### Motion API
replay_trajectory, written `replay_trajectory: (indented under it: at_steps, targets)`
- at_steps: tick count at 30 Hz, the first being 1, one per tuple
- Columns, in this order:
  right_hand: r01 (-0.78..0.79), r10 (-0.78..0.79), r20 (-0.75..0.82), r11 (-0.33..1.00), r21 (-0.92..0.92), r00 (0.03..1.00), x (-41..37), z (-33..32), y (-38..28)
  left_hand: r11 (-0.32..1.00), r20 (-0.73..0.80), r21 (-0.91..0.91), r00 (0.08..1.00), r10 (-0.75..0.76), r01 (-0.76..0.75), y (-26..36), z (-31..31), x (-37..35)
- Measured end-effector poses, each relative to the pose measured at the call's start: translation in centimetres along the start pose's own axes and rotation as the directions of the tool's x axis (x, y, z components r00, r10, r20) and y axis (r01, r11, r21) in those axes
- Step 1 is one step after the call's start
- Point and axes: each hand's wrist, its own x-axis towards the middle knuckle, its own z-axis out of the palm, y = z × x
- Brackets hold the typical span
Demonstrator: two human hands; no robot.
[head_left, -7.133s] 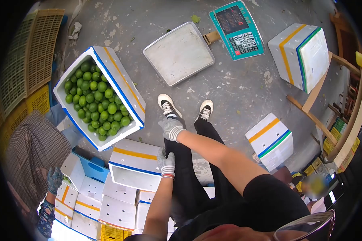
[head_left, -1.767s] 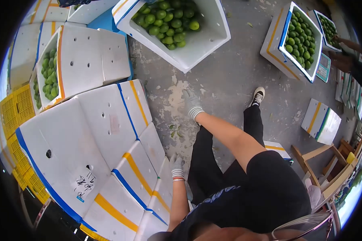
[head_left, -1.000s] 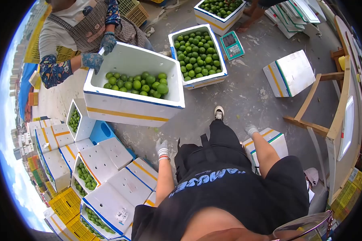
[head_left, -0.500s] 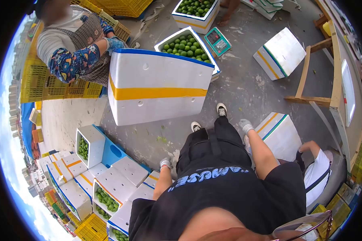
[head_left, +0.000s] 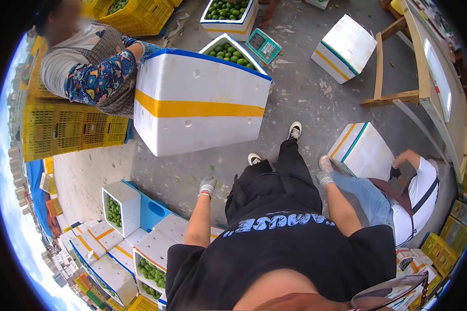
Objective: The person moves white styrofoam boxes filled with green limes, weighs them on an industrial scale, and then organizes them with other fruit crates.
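My left hand (head_left: 207,186), in a pale knit glove, hangs over the floor at my left side, fingers loosely apart and holding nothing. On my other side, my right hand (head_left: 325,179), gloved the same way, hangs open near a co-worker's jeans and shoe. Just beyond it is a closed white foam box (head_left: 371,153) with yellow and green tape, touched by that co-worker's dark-gloved hand (head_left: 395,172). Ahead of me stands a large white foam box (head_left: 202,88) with a blue rim and yellow band; another person's blue-gloved hand (head_left: 149,50) rests at its upper corner.
Behind the large box are foam boxes of green limes (head_left: 228,9) and a green scale (head_left: 263,45). Another closed foam box (head_left: 345,46) stands near a wooden frame (head_left: 425,96). Stacked lime boxes (head_left: 122,207) sit at lower left, yellow crates (head_left: 70,127) at left.
My left hand has swung forward and my right hand back toward my body. My feet have shifted. The co-worker on the right has come further into view with the closed box, which is now tilted differently.
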Motion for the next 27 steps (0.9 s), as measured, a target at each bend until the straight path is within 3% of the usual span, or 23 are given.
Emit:
replay_trajectory:
  at_steps: [4, 7, 10, 13, 16, 19, 23, 27]
  targets:
    - [0.112, -0.109, 0.048, 0.992, -0.06, 0.993, -2.1, -0.2, -0.2, 0.999, 0.038, 0.043, 0.999, -0.027, 0.025, 4.3, -2.1, -3.4]
    - [-0.118, 0.14, -0.187, 0.985, 0.123, 0.972, -1.4, 1.5, 0.3, 0.988, -0.006, 0.116, 0.994, 0.105, -0.104, 5.1, -1.8, -4.5]
    - [-0.284, 0.401, -0.361, 0.898, 0.336, 0.842, 1.3, 5.4, 2.2, 0.953, 0.018, 0.25, 0.985, 0.169, -0.168, 5.7, -1.7, -5.4]
    - [-0.191, 0.338, -0.341, 0.897, 0.398, 0.877, 5.5, 9.3, 4.9, 0.889, -0.035, 0.331, 0.937, 0.348, -0.317, 4.8, -0.9, -5.9]
    - [-0.068, 0.047, -0.18, 0.991, -0.115, 0.983, 7.4, 8.7, 5.6, 0.877, 0.105, 0.437, 0.979, 0.173, -0.202, 4.9, -0.3, -5.6]
    - [0.174, -0.137, 0.109, 0.816, -0.551, 0.985, 9.2, 7.0, 5.0, 0.96, 0.085, 0.251, 0.991, 0.105, -0.124, 2.7, 1.6, -5.1]
    - [0.206, -0.138, 0.16, 0.798, -0.566, 0.977, 4.6, 0.9, 3.1, 0.997, 0.098, 0.071, 0.995, 0.026, -0.033, 2.0, 2.2, -4.8]
    - [0.178, -0.105, 0.16, 0.807, -0.563, 0.981, 3.5, -1.6, 2.0, 0.966, 0.146, -0.157, 0.972, -0.185, 0.207, 2.3, 1.8, -5.0]
